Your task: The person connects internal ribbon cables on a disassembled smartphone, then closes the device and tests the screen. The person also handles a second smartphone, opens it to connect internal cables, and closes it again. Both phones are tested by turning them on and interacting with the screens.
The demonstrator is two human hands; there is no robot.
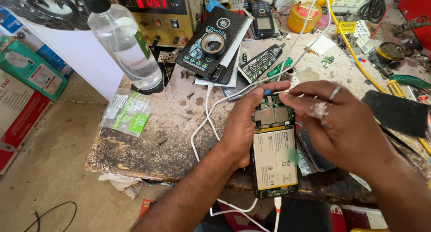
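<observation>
Worn wood bench (148, 142): scarred and stained, its front edge chipped, crowded with repair clutter.
Opened phone (274, 146): back cover off, white battery and green board showing; it lies lengthwise over the bench's near edge, a white cable (277, 204) plugged into its bottom end.
Left hand (242, 124): wrapped around the phone's left side, fingers clamped along the top edge.
Right hand (334, 120): hovers over the phone's upper right, fingers drawn together above the board, rings on two fingers; whether it pinches anything cannot be told.
Behind: clear plastic bottle (123, 43), bench power supply (157, 12) with red digits, tape roll (213, 44) on a dark box, keypad phone (262, 19).
Right: yellow-handled screwdriver (396, 87), black pad (397, 113).
Left: small plastic bag (128, 111) with green labels.
</observation>
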